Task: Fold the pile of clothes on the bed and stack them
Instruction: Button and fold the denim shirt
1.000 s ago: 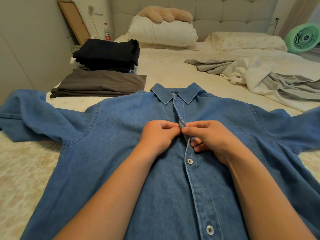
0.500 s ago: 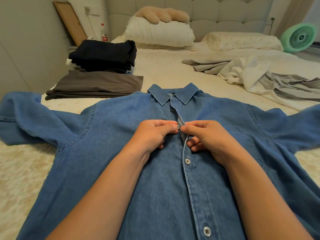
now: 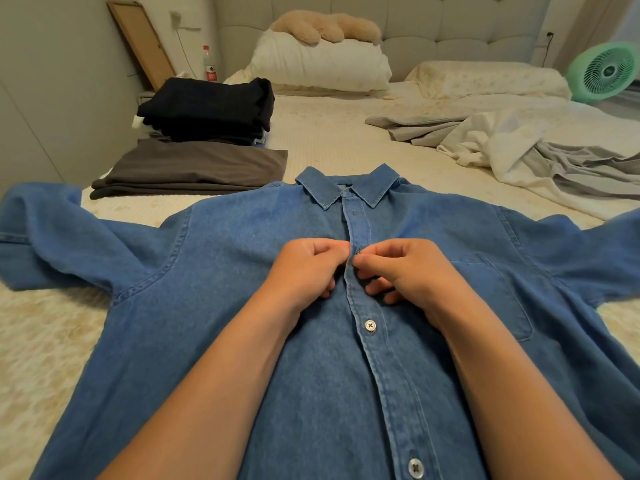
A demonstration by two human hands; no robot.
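A blue denim shirt (image 3: pixel 242 271) lies flat and face up on the bed (image 3: pixel 329 140), collar away from me, sleeves spread to both sides. My left hand (image 3: pixel 308 268) and my right hand (image 3: pixel 405 268) meet at the button placket just below the collar, each pinching one edge of the placket at a button. Lower buttons are fastened. At the far left a folded dark grey garment (image 3: pixel 194 168) lies flat, with a stack of folded black clothes (image 3: pixel 211 109) behind it. Unfolded grey and white clothes (image 3: pixel 512 147) lie crumpled at the right.
White pillows (image 3: pixel 322 64) with a beige plush toy (image 3: pixel 325 26) sit at the padded headboard. A green fan (image 3: pixel 606 71) stands at the far right. A bottle (image 3: pixel 209 65) and a wooden frame (image 3: pixel 142 43) stand by the left wall.
The gap in the placket under my fingers has drawn together. Both hands stayed at the same button, and the view shifted slightly.
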